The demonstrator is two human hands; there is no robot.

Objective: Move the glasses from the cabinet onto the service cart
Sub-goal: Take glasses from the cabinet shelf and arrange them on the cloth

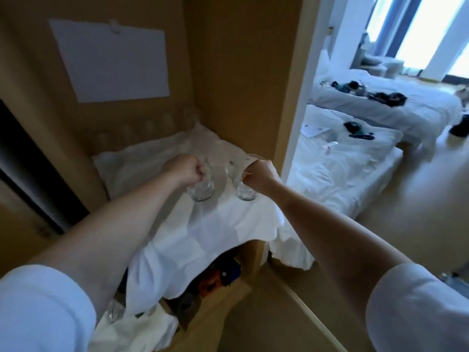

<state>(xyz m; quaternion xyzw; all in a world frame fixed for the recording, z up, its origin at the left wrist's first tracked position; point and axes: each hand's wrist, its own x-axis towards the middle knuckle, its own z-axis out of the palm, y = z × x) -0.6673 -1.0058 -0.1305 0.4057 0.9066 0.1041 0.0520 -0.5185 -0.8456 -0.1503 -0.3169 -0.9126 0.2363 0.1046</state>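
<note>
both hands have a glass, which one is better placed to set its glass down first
Roughly even, slight edge to the left hand: its glass hangs over the middle of the white cloth. The right hand holds its glass nearer the cloth's right edge.

- The fingers of the left hand (pixel 183 169) are curled out of sight behind the fist, and part of the left glass (pixel 202 189) is covered by it.
- The near wall of the right glass (pixel 242 184) is masked by the right hand (pixel 259 177).
- The row of glasses (pixel 142 129) at 11 o'clock is blurred; no count can be made.
- The items under the white cloth (pixel 193 240) at 6 o'clock cannot be identified.
</note>
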